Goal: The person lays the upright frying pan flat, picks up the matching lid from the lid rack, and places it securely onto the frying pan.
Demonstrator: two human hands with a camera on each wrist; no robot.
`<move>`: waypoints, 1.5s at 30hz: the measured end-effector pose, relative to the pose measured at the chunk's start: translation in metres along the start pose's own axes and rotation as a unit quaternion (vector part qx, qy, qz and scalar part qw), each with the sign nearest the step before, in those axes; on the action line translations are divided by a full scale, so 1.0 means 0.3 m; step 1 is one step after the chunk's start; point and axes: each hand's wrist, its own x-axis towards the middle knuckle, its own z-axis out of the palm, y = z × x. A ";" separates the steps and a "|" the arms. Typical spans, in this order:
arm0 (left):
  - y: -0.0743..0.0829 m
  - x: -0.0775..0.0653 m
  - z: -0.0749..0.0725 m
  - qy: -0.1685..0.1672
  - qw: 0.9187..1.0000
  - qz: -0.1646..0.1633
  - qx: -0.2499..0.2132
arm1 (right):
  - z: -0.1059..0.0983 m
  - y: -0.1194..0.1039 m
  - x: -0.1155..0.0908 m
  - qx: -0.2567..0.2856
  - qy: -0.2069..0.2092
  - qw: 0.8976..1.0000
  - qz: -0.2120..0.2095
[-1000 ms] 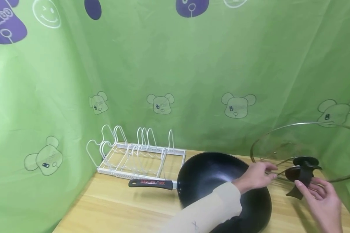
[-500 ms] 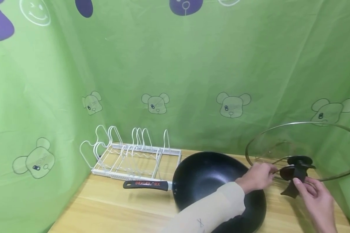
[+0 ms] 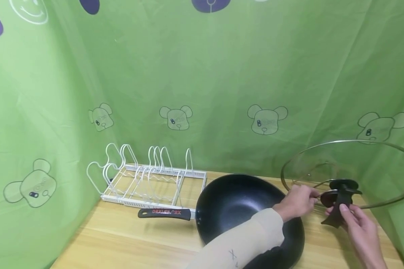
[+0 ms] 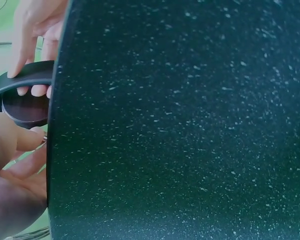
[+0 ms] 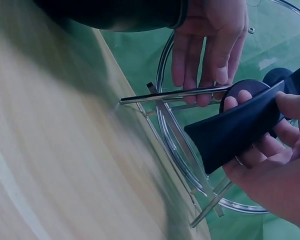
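A large glass pot lid [image 3: 377, 172] with a metal rim leans over the right end of the table, its black handle [image 3: 340, 213] facing me. My right hand [image 3: 361, 226] holds that handle between thumb and fingers. My left hand [image 3: 297, 201] reaches across the black wok [image 3: 239, 209] and pinches a rod of a metal wire stand [image 5: 182, 94]. Both hands are close together in the right wrist view, with the stand's legs below the lid. In the left wrist view, the wok's speckled side hides most of the left hand's work.
A white wire rack [image 3: 155, 183] with upright loops lies at the back left of the wooden table [image 3: 128, 239]. The wok's handle [image 3: 165, 213] points left in front of it. A green patterned curtain [image 3: 219, 74] encloses the table.
My left hand's fingers have closed in on the stand's rod. The right hand keeps its hold on the lid handle. The whole head view has shifted slightly left.
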 end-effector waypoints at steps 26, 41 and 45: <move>0.010 0.005 0.035 0.015 1.000 -0.010 0.008 | 0.027 0.060 0.010 0.163 -0.066 0.982 -0.073; 0.001 0.014 0.017 0.033 0.999 0.014 0.019 | 0.041 0.063 0.035 0.118 -0.040 0.988 -0.095; 0.004 0.020 0.021 0.019 1.000 0.007 0.012 | 0.037 0.064 0.036 0.116 -0.039 0.988 -0.099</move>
